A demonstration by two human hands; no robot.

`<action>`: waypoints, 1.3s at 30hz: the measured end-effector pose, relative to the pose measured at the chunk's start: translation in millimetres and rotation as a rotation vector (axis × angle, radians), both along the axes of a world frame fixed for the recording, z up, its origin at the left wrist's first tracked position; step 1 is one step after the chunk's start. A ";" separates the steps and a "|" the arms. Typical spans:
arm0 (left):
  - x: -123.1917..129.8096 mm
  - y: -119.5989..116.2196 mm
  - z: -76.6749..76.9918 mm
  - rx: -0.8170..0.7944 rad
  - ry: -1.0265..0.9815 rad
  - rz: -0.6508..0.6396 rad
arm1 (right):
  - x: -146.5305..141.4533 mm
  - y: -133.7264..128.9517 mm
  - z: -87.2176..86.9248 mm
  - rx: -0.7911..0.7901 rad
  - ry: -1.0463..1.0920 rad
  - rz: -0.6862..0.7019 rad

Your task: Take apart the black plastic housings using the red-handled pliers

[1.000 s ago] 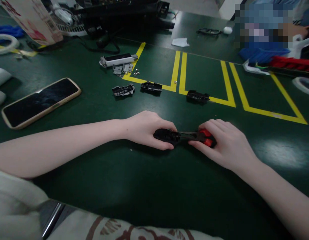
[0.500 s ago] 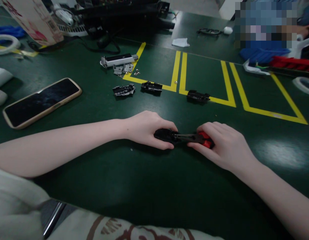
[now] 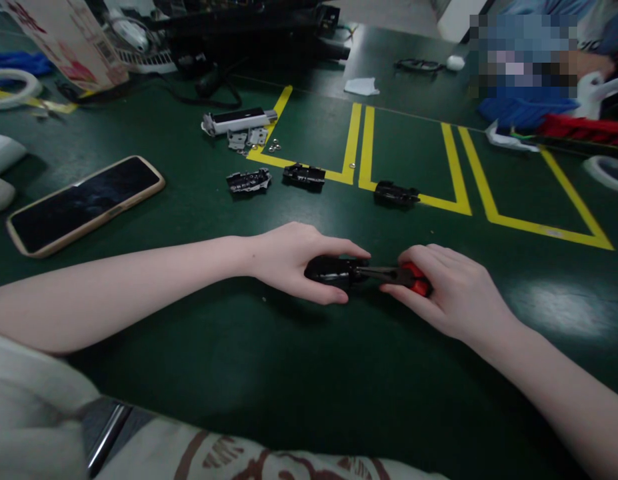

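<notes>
My left hand (image 3: 301, 260) grips a black plastic part (image 3: 331, 271) between thumb and fingers, low over the green table. My right hand (image 3: 446, 283) is closed around the red handles of long-nose pliers (image 3: 389, 274). The jaws point left and meet the right end of the black part; whether they pinch a piece of it I cannot tell. Beyond my hands lie three small black plastic pieces: a left one (image 3: 249, 181), a middle one (image 3: 303, 176) and a right one (image 3: 396, 193).
A phone (image 3: 86, 203) lies to the left. Farther back are a white-and-black device (image 3: 239, 121), small metal plates (image 3: 247, 138) and several rings (image 3: 274, 145) near yellow tape lines (image 3: 363, 147). A dark machine (image 3: 253, 40) stands behind. Another person (image 3: 529, 40) is at the far right.
The pliers and my right hand have shifted slightly right. My left index finger reaches farther along the black part, which appears slightly turned.
</notes>
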State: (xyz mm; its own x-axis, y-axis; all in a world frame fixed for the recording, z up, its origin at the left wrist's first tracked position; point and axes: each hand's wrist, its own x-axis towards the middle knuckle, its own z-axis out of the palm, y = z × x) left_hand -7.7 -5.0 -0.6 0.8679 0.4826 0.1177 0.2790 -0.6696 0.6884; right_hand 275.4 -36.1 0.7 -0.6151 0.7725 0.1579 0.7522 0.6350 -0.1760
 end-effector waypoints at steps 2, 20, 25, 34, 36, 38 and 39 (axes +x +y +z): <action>-1.8 1.7 0.9 -0.074 -0.017 -0.026 | 0.9 0.6 0.1 0.010 0.012 0.008; 7.4 -4.6 9.2 0.059 0.224 -0.099 | 3.1 1.6 -7.8 0.078 0.008 0.129; 6.8 -10.0 9.6 0.151 0.229 -0.105 | 2.9 0.7 -8.3 0.108 -0.006 0.157; 7.0 -11.1 7.0 0.382 0.231 -0.154 | -3.0 -0.6 -1.6 0.124 -0.120 0.189; 6.4 -10.3 6.3 0.416 0.232 -0.163 | -2.6 -0.6 -2.1 0.127 -0.132 0.183; 5.6 -9.6 5.4 0.452 0.227 -0.177 | -2.2 -0.6 -2.4 0.119 -0.139 0.176; 5.2 -9.2 4.9 0.465 0.222 -0.180 | -2.2 -0.6 -2.4 0.116 -0.139 0.176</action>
